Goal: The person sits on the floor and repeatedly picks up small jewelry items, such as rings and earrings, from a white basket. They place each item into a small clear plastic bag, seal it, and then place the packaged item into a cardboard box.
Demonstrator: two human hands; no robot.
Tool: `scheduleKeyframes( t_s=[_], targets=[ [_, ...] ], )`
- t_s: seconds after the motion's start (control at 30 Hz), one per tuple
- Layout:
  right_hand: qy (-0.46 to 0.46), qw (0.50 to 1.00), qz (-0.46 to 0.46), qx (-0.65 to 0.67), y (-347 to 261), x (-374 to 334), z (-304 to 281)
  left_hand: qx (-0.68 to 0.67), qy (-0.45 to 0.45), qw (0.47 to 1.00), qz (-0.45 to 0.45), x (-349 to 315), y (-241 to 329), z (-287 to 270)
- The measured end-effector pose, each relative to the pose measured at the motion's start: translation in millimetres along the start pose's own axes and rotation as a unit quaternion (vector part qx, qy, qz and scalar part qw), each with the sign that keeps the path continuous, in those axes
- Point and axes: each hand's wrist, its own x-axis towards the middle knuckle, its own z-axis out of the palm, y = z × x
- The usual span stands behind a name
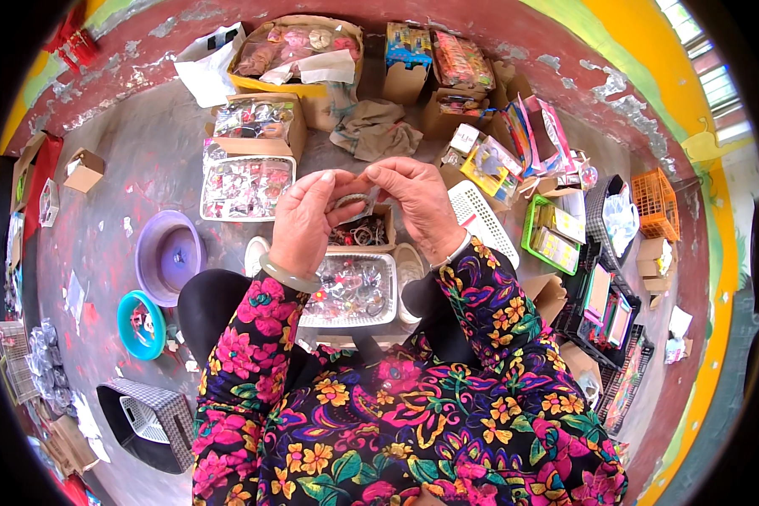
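Both hands are raised in front of my chest, over a small cardboard box (381,234) of dark bands or rings. My left hand (305,221) is curled, with a small pale ring-shaped item (351,201) by its fingers; I cannot make out its kind. Thumb and fingers of my right hand (419,202) are pinched together close to the left fingertips. Whatever lies in that pinch is too small to name. Below the hands, between my feet, stands a white plastic basket (394,291) of small clear-wrapped items.
Another white basket (204,187) of packets stands ahead on the left, before an open carton (298,126). A purple basin (146,268) and a teal basin (123,325) sit at left. At right are a green tray (527,229), black crates (584,333) and an orange crate (656,205).
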Motion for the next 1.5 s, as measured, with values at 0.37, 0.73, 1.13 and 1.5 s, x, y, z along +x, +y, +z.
scheduleKeyframes(
  t_s=[0.37,0.73,1.13,1.5],
  targets=[
    [-0.025,0.997,0.033,-0.062,-10.5,0.5,-8.3,-0.03,0.011,0.999,-0.02,3.6,-2.5,-4.4],
    [0.013,0.999,-0.021,-0.034,-5.6,0.3,-13.3,-0.001,0.03,0.999,-0.037,5.4,2.7,-0.9],
    [-0.007,0.997,0.058,-0.048,-11.4,-5.5,-6.4,0.016,0.028,0.997,-0.071,6.8,-3.9,-15.3],
    [-0.008,0.998,0.028,-0.057,-4.3,-4.7,-10.3,0.042,0.025,0.996,-0.073,2.9,0.8,-14.0]
  ],
)
